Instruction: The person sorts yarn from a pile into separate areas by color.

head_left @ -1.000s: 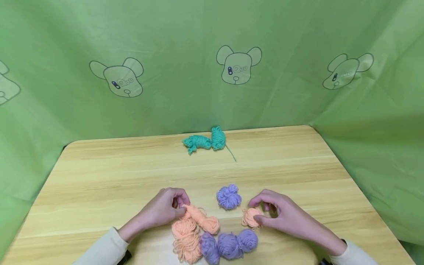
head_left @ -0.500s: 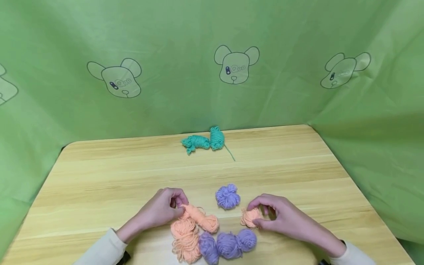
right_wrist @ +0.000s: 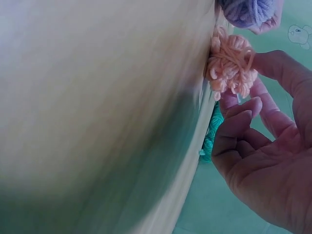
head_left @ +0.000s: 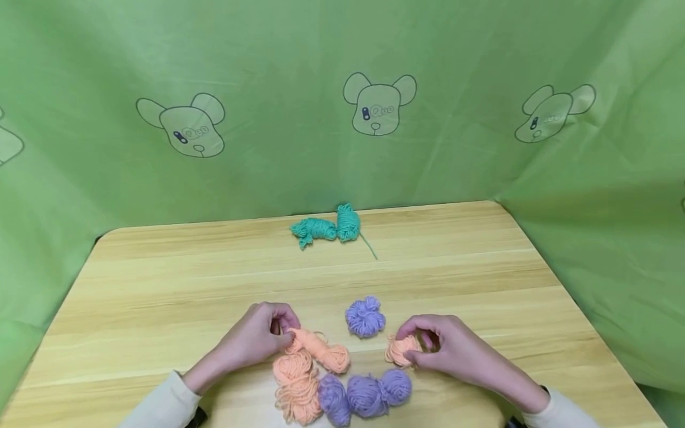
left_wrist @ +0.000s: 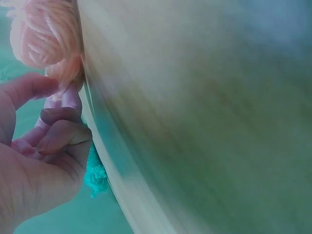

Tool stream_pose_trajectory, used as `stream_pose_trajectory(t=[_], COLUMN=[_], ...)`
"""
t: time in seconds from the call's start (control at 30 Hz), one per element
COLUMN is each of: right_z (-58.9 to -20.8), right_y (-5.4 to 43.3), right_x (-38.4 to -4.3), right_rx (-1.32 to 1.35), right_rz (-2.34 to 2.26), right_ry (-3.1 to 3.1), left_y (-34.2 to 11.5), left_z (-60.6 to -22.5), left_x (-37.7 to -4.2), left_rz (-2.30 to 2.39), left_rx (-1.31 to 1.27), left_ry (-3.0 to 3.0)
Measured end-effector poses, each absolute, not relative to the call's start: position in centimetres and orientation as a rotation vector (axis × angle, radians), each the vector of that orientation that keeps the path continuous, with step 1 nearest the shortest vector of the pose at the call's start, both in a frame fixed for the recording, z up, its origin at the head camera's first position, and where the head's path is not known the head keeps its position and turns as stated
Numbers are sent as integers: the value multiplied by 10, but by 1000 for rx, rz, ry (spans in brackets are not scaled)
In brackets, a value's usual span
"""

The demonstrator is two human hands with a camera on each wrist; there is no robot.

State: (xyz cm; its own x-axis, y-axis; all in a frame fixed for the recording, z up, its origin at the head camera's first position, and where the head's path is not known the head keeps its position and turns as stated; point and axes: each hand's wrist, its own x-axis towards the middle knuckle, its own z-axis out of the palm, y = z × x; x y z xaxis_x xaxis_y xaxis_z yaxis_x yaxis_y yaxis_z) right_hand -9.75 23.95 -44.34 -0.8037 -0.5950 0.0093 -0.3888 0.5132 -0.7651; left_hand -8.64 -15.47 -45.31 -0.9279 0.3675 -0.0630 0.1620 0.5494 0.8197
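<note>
My left hand [head_left: 257, 336] pinches the upper left end of a long peach yarn skein [head_left: 321, 349], which slants down to the right on the table. Below it lies another peach bundle of yarn [head_left: 297, 395], loosely wound. My right hand [head_left: 446, 348] holds a small peach yarn ball [right_wrist: 231, 66] between thumb and fingers, low at the tabletop. Between the hands and farther back sits a purple yarn bundle [head_left: 365, 318]. Along the front run several purple yarn balls, among them a round one [head_left: 366, 395], side by side and against the peach bundle.
Two teal yarn skeins, one lying sideways [head_left: 316, 230] and one upright [head_left: 348, 223] with a loose strand, rest at the far edge of the wooden table [head_left: 187, 279]. A green curtain [head_left: 289, 160] with printed animal heads hangs behind and at both sides.
The whole head view has shifted slightly, so everything appears a little farther left. Both hands keep their grasp on the peach yarn, and the yarn pieces keep their arrangement.
</note>
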Motion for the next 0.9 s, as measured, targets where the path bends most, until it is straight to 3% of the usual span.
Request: stream_pose_trajectory(t=[0.9], right_z=[-443], right_y=[237], right_x=[-100], right_rx=[-720], right_rz=[-1158], right_ry=[2505], left_y=[-162], left_z=[-449], left_x=[-85], left_rz=[1417], left_rx=[265], left_ry=[2529])
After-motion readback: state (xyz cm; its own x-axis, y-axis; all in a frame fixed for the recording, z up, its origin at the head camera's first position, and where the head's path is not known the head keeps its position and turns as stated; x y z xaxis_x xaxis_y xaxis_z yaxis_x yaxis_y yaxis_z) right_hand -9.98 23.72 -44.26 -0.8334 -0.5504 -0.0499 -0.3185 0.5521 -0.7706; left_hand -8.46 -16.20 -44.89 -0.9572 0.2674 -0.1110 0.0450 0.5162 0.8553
